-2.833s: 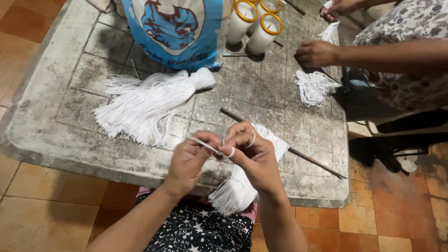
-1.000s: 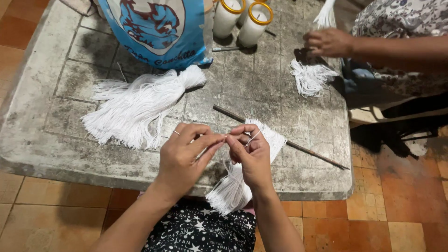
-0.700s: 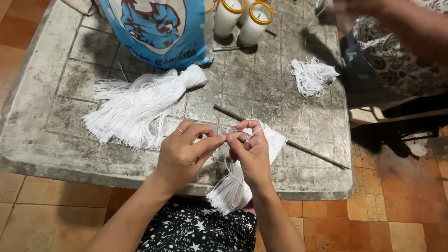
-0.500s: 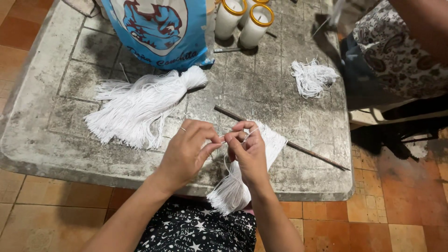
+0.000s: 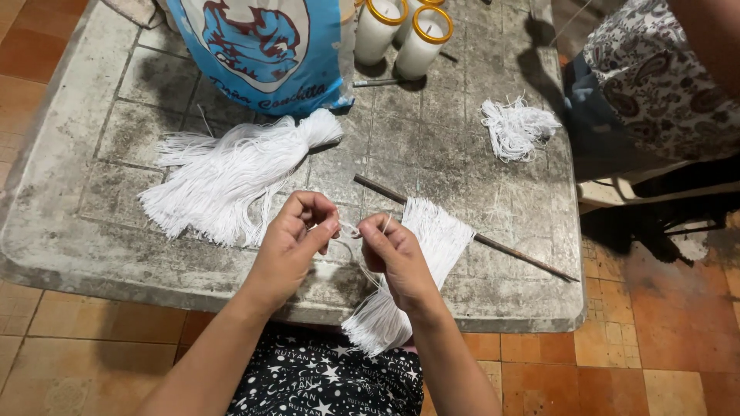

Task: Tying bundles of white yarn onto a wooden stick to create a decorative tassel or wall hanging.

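My left hand (image 5: 293, 239) and my right hand (image 5: 397, 258) meet over the near edge of a grey tiled table (image 5: 92, 231). Both pinch a thin white string (image 5: 348, 229) stretched between the fingertips. Under my right hand lies a flat bundle of white threads (image 5: 432, 239) that drapes over the table edge and hangs down toward my lap. A thin dark stick (image 5: 493, 245) runs beneath that bundle, slanting right. A large white thread tassel (image 5: 231, 173) lies left of my hands.
A blue and white plastic bag (image 5: 262, 46) stands at the back. Two white candles in glass jars with yellow rims (image 5: 401, 31) stand beside it. A small tangle of white threads (image 5: 515, 127) lies far right. Another person in a patterned garment (image 5: 655, 77) sits at the right.
My hands drew closer and stayed pinched on the string. The other person's hands left the small thread tangle and pulled back out of view.
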